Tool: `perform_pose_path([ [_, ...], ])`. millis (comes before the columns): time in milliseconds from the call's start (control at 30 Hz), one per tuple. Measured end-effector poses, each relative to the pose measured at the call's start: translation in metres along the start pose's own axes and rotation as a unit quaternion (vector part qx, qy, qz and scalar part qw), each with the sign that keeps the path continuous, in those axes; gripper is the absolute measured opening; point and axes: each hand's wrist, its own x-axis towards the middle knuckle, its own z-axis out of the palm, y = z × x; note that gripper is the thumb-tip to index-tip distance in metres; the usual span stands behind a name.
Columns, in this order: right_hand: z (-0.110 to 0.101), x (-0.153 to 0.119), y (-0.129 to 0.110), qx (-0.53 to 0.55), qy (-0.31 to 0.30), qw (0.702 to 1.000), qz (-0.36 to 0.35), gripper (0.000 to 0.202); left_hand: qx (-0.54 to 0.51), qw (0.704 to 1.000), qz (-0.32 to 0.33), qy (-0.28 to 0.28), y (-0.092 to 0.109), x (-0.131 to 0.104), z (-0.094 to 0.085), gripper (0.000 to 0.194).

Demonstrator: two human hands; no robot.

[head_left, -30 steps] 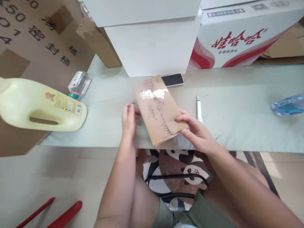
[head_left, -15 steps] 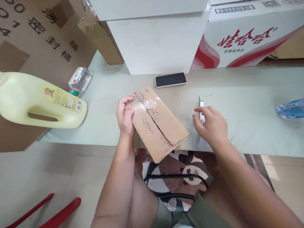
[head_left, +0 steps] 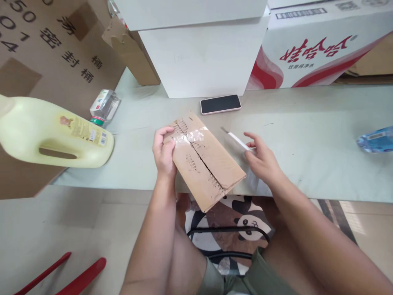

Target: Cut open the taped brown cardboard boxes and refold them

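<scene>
My left hand [head_left: 164, 151] grips the upper left edge of a flat cardboard box [head_left: 211, 164]. A dark slit runs along the middle of the box, with rows of short cut marks beside it and clear tape across its upper end. The near corner of the box hangs past the table edge. In my right hand [head_left: 260, 157], right of the box, is a slim white utility knife [head_left: 238, 140]. Its narrow grey tip points up and left, apart from the box. The knife's rear end is hidden by the hand.
A phone [head_left: 220, 104] lies on the cloth-covered table [head_left: 322, 164] before a white box [head_left: 202, 61] and a printed carton [head_left: 307, 53]. At left are a yellow jug [head_left: 55, 131] and a clear bottle [head_left: 106, 106]. A blue packet [head_left: 376, 140] lies far right.
My right hand has picked the utility knife up from the table and moved slightly left, turning the tip toward the box. My left hand and the box stay nearly the same.
</scene>
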Motion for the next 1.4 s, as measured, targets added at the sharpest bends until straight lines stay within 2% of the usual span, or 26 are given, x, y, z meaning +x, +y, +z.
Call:
perform_pose_path([
  [67,0.004,0.003,-0.005,0.158,0.019,0.987,0.025,0.055,0.005,1.000,-0.004,-0.005,0.000,-0.001,0.001,0.025],
  [133,0.007,0.007,-0.010,0.287,0.029,0.956,0.048,0.046,0.009,1.000,-0.009,-0.007,0.001,-0.002,0.002,0.026],
  [200,0.007,0.009,-0.015,0.368,0.009,0.928,0.056,0.039,0.004,1.000,-0.010,-0.009,0.002,-0.004,0.004,0.026],
  [267,0.003,0.010,-0.020,0.395,-0.013,0.918,0.038,0.032,0.000,1.000,-0.003,-0.012,0.001,-0.006,0.006,0.025],
  [400,-0.015,-0.004,-0.039,0.334,0.023,0.939,-0.083,0.019,0.009,1.000,0.005,-0.023,-0.002,-0.012,0.011,0.024],
  [533,-0.026,-0.035,-0.067,0.248,0.068,0.940,-0.223,0.035,0.032,0.999,0.016,-0.021,-0.003,-0.017,0.016,0.024],
  [600,-0.025,-0.047,-0.078,0.208,0.093,0.931,-0.285,0.021,0.039,0.999,0.027,-0.016,-0.003,-0.018,0.017,0.023],
  [667,-0.023,-0.052,-0.086,0.156,0.091,0.922,-0.342,0.002,0.041,0.999,0.033,-0.013,-0.001,-0.019,0.018,0.022],
  [700,-0.022,-0.052,-0.089,0.124,0.078,0.922,-0.360,0.007,0.043,0.998,0.033,-0.012,-0.001,-0.019,0.018,0.022],
  [833,-0.020,-0.048,-0.093,0.024,0.022,0.933,-0.358,0.014,0.051,0.998,0.027,-0.014,0.000,-0.020,0.019,0.023],
  [933,-0.020,-0.048,-0.093,0.011,0.007,0.926,-0.378,0.016,0.047,0.999,0.020,-0.015,-0.001,-0.020,0.019,0.023],
  [1233,-0.012,-0.051,-0.093,-0.024,0.043,0.910,-0.411,0.012,0.038,0.999,0.017,-0.010,-0.001,-0.021,0.022,0.018],
  [1400,-0.009,-0.051,-0.094,-0.075,0.036,0.911,-0.403,0.014,0.041,0.999,0.018,-0.003,0.002,-0.021,0.023,0.017],
])
